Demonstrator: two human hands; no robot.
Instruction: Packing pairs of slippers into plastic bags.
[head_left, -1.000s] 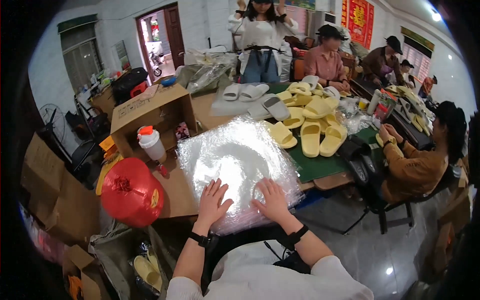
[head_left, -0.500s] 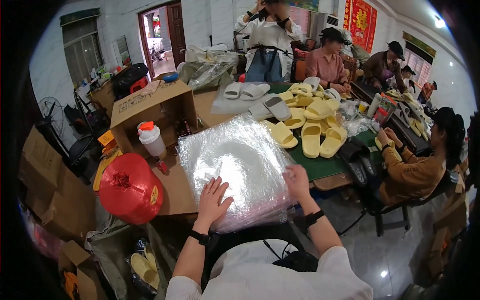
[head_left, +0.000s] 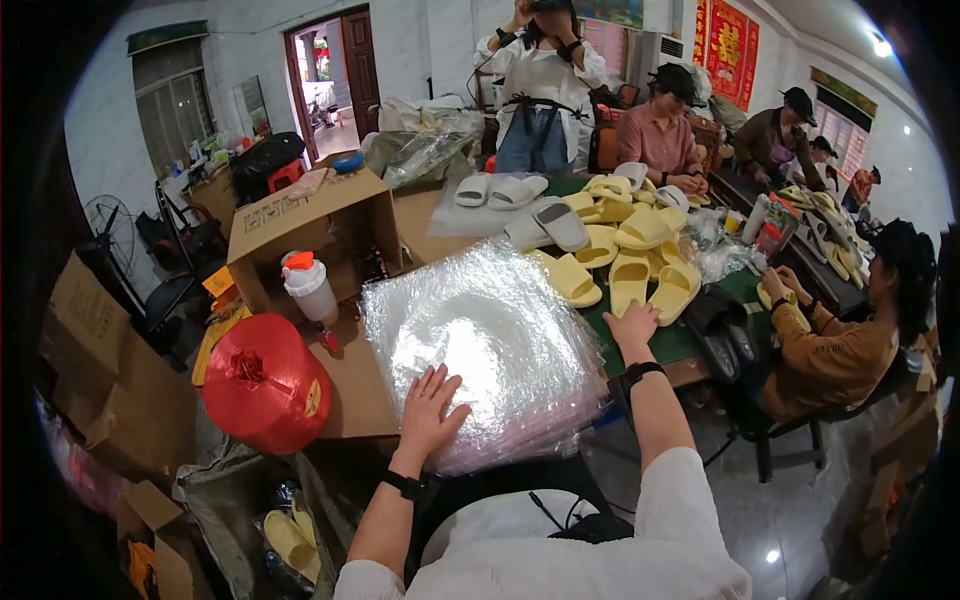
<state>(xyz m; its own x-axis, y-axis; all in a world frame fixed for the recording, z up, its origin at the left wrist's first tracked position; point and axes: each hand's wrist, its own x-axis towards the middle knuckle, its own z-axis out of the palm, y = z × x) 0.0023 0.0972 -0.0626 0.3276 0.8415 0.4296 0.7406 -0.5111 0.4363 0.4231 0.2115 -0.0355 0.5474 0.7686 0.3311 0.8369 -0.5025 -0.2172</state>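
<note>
The nearest yellow slippers [head_left: 651,283] lie on the green tabletop [head_left: 677,346] at two o'clock from the film stack [head_left: 500,340]. The right hand [head_left: 633,328] is at their near ends, fingers parted; whether they grip, I cannot tell. The left hand [head_left: 430,412] lies flat with fingers spread on the stack's seven-o'clock side. This looks like a reach; picking up a slipper would call for closing the right fingers. A red roll [head_left: 265,383] sits at nine o'clock.
</note>
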